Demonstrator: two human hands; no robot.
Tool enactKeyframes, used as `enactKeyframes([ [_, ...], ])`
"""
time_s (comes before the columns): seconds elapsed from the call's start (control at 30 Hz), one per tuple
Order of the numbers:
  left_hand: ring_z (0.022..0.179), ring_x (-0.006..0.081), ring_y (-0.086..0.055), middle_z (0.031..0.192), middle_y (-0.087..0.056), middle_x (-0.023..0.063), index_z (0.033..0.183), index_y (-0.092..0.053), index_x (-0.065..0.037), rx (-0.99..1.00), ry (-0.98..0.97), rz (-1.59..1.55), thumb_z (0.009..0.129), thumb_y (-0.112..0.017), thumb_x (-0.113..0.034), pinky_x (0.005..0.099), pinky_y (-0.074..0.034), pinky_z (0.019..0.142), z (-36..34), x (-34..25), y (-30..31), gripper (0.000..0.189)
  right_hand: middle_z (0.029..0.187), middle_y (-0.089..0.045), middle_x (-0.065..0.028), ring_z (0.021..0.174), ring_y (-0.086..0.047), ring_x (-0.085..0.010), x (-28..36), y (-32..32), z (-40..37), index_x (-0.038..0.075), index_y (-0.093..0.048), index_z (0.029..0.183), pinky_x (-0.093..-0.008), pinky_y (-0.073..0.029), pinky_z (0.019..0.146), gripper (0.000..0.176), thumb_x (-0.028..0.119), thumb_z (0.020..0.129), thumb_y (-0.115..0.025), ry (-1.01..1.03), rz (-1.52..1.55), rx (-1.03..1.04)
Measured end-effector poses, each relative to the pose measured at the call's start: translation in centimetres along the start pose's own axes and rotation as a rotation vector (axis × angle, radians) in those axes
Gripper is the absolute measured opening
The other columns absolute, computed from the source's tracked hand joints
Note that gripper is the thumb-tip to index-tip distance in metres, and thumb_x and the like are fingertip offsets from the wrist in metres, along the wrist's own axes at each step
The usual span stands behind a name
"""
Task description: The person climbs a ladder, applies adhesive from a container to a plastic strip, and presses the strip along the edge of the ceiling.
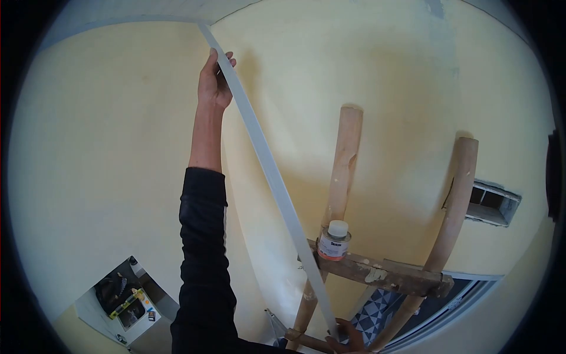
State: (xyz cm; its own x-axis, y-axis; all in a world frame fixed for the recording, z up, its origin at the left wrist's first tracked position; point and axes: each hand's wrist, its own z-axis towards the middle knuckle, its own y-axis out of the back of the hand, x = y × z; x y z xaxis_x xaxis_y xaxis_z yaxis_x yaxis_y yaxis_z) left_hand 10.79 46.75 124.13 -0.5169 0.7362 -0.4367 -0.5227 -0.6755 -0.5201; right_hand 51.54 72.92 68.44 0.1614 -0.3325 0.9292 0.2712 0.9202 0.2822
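A long, narrow, light grey strip (260, 143) runs at a slant from the ceiling corner down to the lower middle of the view. High up, my left hand (216, 81) is closed on it, fingers behind and thumb at its near edge. My right hand (352, 338) grips the strip near its lower end, partly cut off by the bottom of the view. A small glass jar (334, 245) with a white lid and a printed label stands on a wooden ladder's rung (383, 275), just right of the strip.
The ladder's two round poles (346, 156) lean against the cream wall (401, 88). A rectangular recess (494, 203) opens in the wall at right. Below lie blue-and-white patterned tiles (374, 315) and a doorway frame. At lower left, an opening (127, 301) shows things further down.
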Motion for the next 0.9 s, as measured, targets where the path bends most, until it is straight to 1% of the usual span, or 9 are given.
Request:
enactKeyframes([
  [0.07,0.074,0.0132,-0.061,0.091,-0.063,0.0066,0.116,-0.065,0.0,0.001,-0.001,-0.031,0.1,-0.067,-0.048,0.0262,-0.053,0.065,1.0,0.2,-0.4,0.05,0.107,-0.073,-0.0148,0.104,-0.068,-0.0264,1.4,2.2,-0.5,0.005,-0.056,0.141,-0.0413,-0.054,0.09,0.062,0.019,0.087,-0.082,0.073,0.017,-0.051],
  [0.13,0.089,0.02,-0.064,0.103,-0.058,0.0109,0.121,-0.06,-0.005,0.034,0.008,-0.076,0.099,-0.071,-0.04,0.0346,-0.054,0.07,2.4,0.8,-1.0,0.042,0.11,-0.073,-0.0166,0.104,-0.069,-0.027,6.8,5.6,-1.6,0.002,-0.061,0.135,-0.0407,-0.054,0.092,0.054,0.016,0.087,-0.081,-0.075,-0.22,-0.053],
  [0.3,0.087,0.022,-0.065,0.115,-0.046,0.0196,0.128,-0.051,0.001,0.048,0.036,-0.215,0.097,-0.074,-0.029,0.031,-0.061,0.071,4.2,2.1,-4.1,0.049,0.116,-0.074,-0.0174,0.104,-0.071,-0.0287,6.2,14.6,-3.4,0.002,-0.065,0.133,-0.042,-0.054,0.094,0.05,0.018,0.088,-0.079,0.068,-0.464,-0.162],
  [0.33,0.087,0.022,-0.065,0.115,-0.046,0.0196,0.128,-0.051,0.001,0.054,0.036,-0.226,0.097,-0.074,-0.029,0.031,-0.061,0.071,4.6,2.5,-4.7,0.049,0.119,-0.074,-0.018,0.105,-0.071,-0.029,8.0,16.4,-3.2,0.003,-0.065,0.135,-0.0431,-0.054,0.095,0.051,0.018,0.088,-0.078,0.036,-0.515,-0.17],
  [0.4,0.08,0.0199,-0.065,0.11,-0.051,0.0209,0.133,-0.047,0.001,-0.002,0.064,-0.28,0.097,-0.075,-0.028,0.0282,-0.061,0.067,5.5,2.8,-5.8,0.054,0.104,-0.073,-0.0139,0.089,-0.072,-0.0248,10.4,20.4,-1.9,0.0,-0.062,0.126,-0.0357,-0.057,0.081,0.059,0.013,0.074,-0.087,0.195,-0.658,-0.187],
  [0.5,0.072,0.0179,-0.063,0.102,-0.057,0.0221,0.132,-0.045,0.002,0.002,0.068,-0.326,0.096,-0.076,-0.027,0.0259,-0.061,0.062,6.7,2.8,-7.6,0.055,0.093,-0.075,-0.0103,0.082,-0.073,-0.0199,15.2,22.6,-0.7,0.0,-0.062,0.126,-0.0332,-0.058,0.08,0.05,-0.002,0.077,-0.075,0.165,-0.381,-0.373],
  [0.7,0.067,0.018,-0.061,0.096,-0.059,0.0223,0.126,-0.045,0.004,0.031,0.085,-0.41,0.097,-0.074,-0.027,0.0247,-0.06,0.058,9.6,2.0,-10.3,0.051,0.093,-0.076,-0.0103,0.082,-0.072,-0.017,21.2,24.9,-0.6,0.001,-0.063,0.124,-0.0314,-0.059,0.078,0.05,-0.007,0.076,-0.075,0.08,-0.427,-0.322],
  [0.8,0.067,0.0183,-0.06,0.096,-0.059,0.0229,0.127,-0.043,0.005,-0.039,0.046,-0.41,0.098,-0.073,-0.026,0.0249,-0.06,0.058,9.2,1.6,-11.8,0.051,0.089,-0.076,-0.0137,0.079,-0.074,-0.0196,20.9,27.0,-1.4,0.0,-0.063,0.121,-0.0316,-0.06,0.075,0.051,-0.006,0.073,-0.078,0.066,-0.409,-0.33],
  [0.9,0.07,0.0183,-0.06,0.097,-0.059,0.0226,0.127,-0.042,0.007,-0.054,0.034,-0.432,0.099,-0.072,-0.024,0.0255,-0.061,0.058,9.7,1.4,-12.5,0.051,0.089,-0.073,-0.0079,0.079,-0.07,-0.0155,22.1,29.2,-2.4,0.002,-0.064,0.122,-0.0309,-0.057,0.075,0.052,-0.01,0.073,-0.074,0.15,-0.499,-0.322],
])
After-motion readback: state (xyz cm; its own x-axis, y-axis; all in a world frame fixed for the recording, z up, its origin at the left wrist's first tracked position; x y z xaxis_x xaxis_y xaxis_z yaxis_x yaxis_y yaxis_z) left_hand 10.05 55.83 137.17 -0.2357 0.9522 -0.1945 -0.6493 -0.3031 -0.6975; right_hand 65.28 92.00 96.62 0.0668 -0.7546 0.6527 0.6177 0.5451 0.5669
